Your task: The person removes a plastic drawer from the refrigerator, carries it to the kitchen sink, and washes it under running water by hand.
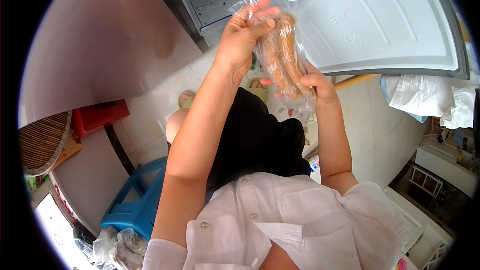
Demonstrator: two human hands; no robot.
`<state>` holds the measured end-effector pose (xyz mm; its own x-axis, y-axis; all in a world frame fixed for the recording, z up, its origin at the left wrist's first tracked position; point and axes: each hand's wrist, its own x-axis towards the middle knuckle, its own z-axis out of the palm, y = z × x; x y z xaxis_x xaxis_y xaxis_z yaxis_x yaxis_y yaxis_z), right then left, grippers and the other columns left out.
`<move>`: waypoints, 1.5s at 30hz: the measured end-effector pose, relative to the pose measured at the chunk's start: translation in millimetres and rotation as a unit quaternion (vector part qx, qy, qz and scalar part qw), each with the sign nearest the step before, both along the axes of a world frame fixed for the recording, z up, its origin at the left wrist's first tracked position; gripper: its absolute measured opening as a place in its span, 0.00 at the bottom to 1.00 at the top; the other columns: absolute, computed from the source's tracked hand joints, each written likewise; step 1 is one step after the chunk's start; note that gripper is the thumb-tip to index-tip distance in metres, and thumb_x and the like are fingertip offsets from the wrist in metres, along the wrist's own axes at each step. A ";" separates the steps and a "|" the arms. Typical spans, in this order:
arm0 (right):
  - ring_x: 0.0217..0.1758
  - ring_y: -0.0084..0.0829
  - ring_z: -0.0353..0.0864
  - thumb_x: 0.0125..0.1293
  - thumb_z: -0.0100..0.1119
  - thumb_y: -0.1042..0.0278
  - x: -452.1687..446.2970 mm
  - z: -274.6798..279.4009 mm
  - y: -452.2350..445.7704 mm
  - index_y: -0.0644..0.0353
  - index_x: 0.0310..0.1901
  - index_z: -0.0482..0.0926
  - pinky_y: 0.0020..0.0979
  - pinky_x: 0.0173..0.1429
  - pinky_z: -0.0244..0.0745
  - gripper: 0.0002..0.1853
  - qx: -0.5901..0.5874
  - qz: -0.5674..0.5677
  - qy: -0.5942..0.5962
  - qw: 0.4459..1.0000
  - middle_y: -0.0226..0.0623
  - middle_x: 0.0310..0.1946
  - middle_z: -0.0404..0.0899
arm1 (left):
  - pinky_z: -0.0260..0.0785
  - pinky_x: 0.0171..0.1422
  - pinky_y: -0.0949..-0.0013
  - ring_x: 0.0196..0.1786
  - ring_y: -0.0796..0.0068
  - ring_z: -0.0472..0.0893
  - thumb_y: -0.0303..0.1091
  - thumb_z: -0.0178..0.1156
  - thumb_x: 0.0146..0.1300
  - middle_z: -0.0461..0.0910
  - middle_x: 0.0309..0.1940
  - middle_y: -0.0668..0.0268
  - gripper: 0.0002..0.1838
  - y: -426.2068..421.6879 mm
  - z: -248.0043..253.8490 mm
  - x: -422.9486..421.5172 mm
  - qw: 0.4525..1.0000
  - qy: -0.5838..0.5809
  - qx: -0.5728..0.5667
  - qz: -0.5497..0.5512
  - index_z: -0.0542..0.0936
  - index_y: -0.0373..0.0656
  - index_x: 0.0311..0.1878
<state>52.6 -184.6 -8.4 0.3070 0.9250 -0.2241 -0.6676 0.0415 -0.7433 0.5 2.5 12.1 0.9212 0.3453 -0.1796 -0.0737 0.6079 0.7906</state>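
Observation:
A clear plastic bag with white printed characters holds long brown sausages (pixel 284 52), and I have it up in front of an open fridge. My left hand (pixel 247 30) grips the upper part of the bag, thumb across its front and fingers at the top edge. Lower down on the right side, my right hand (pixel 315 86) pinches the bag's bottom end, thumb on the front and some fingers behind it. The bag hangs slightly tilted between both hands.
The fridge door (pixel 375 25) stands open at the right, with shelves (pixel 220 2) behind the bag. A blue plastic stool (pixel 135 197), a red box (pixel 100 117) and a woven round tray (pixel 42 142) are on the left. White cloth (pixel 432 95) hangs at the right.

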 end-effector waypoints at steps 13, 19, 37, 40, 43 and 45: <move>0.63 0.42 0.69 0.50 0.61 0.68 7.3 -14.6 -19.4 0.72 0.66 0.53 0.38 0.62 0.69 0.42 -0.047 -0.055 -0.112 0.991 0.48 0.59 0.67 | 0.68 0.53 0.71 0.46 0.77 0.78 0.19 0.56 0.59 0.80 0.48 0.65 0.18 4.9 -0.9 2.0 0.999 0.007 -0.005 0.045 0.74 0.41 0.54; 0.61 0.27 0.68 0.52 0.61 0.73 12.9 -11.6 -31.2 0.71 0.63 0.61 0.30 0.66 0.59 0.35 -0.074 -0.098 -0.130 0.984 0.38 0.57 0.70 | 0.70 0.51 0.75 0.45 0.77 0.78 0.18 0.53 0.59 0.78 0.50 0.59 0.22 12.4 -6.2 4.2 0.997 -0.033 -0.076 0.013 0.69 0.38 0.59; 0.63 0.41 0.70 0.49 0.58 0.72 22.3 -34.9 -50.4 0.71 0.67 0.54 0.40 0.66 0.65 0.42 0.002 -0.205 -0.023 0.978 0.49 0.60 0.67 | 0.69 0.51 0.73 0.44 0.79 0.77 0.31 0.60 0.55 0.78 0.41 0.66 0.19 8.4 2.5 0.0 0.990 0.089 0.035 -0.100 0.76 0.37 0.51; 0.62 0.42 0.70 0.49 0.59 0.72 26.8 -38.2 -49.6 0.69 0.67 0.53 0.42 0.64 0.66 0.42 0.018 -0.207 -0.017 0.978 0.48 0.60 0.68 | 0.70 0.52 0.74 0.45 0.79 0.77 0.31 0.59 0.56 0.79 0.40 0.68 0.16 8.3 1.4 -0.6 0.983 0.091 0.079 -0.139 0.77 0.40 0.48; 0.61 0.41 0.71 0.49 0.60 0.73 24.5 -42.0 -47.8 0.67 0.68 0.53 0.41 0.64 0.67 0.42 0.026 -0.205 -0.004 0.978 0.45 0.60 0.68 | 0.68 0.51 0.77 0.43 0.81 0.78 0.33 0.63 0.55 0.80 0.37 0.70 0.15 0.5 3.8 -0.6 0.974 0.092 0.124 -0.164 0.79 0.43 0.46; 0.61 0.41 0.71 0.49 0.60 0.74 18.5 -44.1 -41.9 0.65 0.68 0.53 0.41 0.63 0.67 0.42 0.032 -0.208 0.004 0.977 0.44 0.60 0.69 | 0.67 0.51 0.77 0.42 0.81 0.77 0.32 0.65 0.55 0.80 0.37 0.71 0.13 -5.3 1.2 -0.8 0.980 0.073 0.124 -0.138 0.79 0.43 0.44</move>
<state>71.1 -226.5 -52.4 0.6588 0.7321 -0.1732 -0.5882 0.3578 -0.7253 -0.3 -2.8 13.3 0.9565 0.1365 -0.2580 0.1908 0.3768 0.9065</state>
